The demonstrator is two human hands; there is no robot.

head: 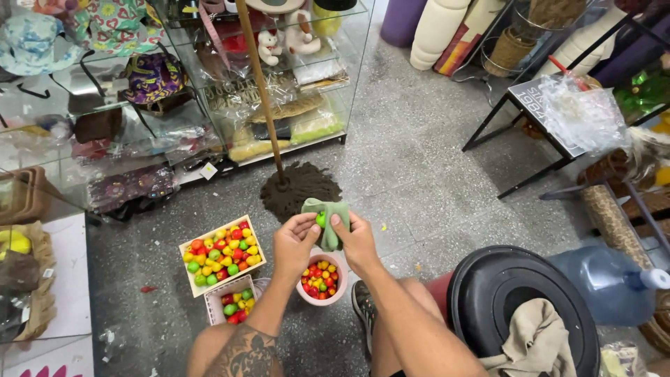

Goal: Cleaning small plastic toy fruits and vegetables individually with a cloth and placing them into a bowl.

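Both my hands are raised over the floor and share a green cloth (pixel 329 218). My left hand (pixel 294 241) pinches a small green fruit-shaped piece (pixel 320 219) against the cloth. My right hand (pixel 354 239) grips the cloth from the other side, thumb on top. Directly below them sits a pink bowl (pixel 341 290) filled with small red, yellow and green pieces. Left of it are a wooden tray (pixel 187 246) and a small pink basket (pixel 211 302), both holding several similar coloured pieces.
A mop (pixel 299 190) with a wooden handle stands on the grey floor before a glass display cabinet (pixel 209 91). A black round lid (pixel 520 297) with a beige rag, a blue water jug (pixel 604 283) and a black metal stand (pixel 523 119) are on the right.
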